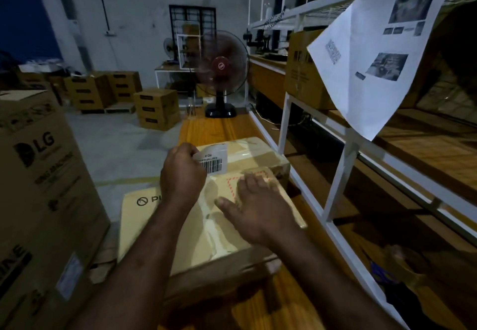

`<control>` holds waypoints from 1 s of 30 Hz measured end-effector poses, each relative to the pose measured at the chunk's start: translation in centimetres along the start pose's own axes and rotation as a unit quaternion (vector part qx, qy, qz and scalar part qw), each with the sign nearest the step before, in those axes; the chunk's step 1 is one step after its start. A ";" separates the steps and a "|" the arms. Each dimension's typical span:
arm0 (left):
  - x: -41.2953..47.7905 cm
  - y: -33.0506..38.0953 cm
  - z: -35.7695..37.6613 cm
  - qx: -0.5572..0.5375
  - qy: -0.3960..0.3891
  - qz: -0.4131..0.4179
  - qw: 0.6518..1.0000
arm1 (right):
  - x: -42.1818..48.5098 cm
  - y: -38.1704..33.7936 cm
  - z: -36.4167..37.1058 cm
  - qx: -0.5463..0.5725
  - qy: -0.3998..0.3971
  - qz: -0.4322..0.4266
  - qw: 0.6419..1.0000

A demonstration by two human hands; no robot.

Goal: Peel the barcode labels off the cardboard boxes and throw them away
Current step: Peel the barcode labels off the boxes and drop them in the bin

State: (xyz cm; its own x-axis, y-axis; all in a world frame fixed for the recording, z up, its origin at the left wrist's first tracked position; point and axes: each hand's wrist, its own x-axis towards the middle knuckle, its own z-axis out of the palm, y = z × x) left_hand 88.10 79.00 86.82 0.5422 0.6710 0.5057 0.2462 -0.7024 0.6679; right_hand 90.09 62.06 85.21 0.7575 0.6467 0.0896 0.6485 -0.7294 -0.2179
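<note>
A tan cardboard box point(144, 216) with clear tape lies on the wooden table in front of me. My left hand point(182, 175) pinches a white barcode label point(213, 160), lifted off the box top and hanging above it. My right hand point(258, 208) lies flat on the box top with fingers spread, beside a red dashed square printed on the cardboard. A second taped box point(260, 154) sits just behind the first.
A tall LG carton point(44, 187) stands at my left. White metal shelving point(338, 172) with wooden boards runs along the right, with a printed sheet point(374, 53) hanging from it. A running fan point(220, 71) stands at the table's far end. Stacked boxes point(157, 107) sit on the floor.
</note>
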 end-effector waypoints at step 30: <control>-0.6 0.0 0.0 -0.061 0.018 0.022 0.998 | -4.3 0.1 -0.7 -0.014 -0.003 -0.065 0.998</control>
State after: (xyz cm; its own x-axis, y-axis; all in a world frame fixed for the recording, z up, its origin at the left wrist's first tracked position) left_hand 87.74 78.59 86.48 0.5214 0.6494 0.5535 0.1224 -0.6989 0.7047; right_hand 87.01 59.06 85.45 0.6669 0.7371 0.1095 0.7428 -0.6456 -0.1775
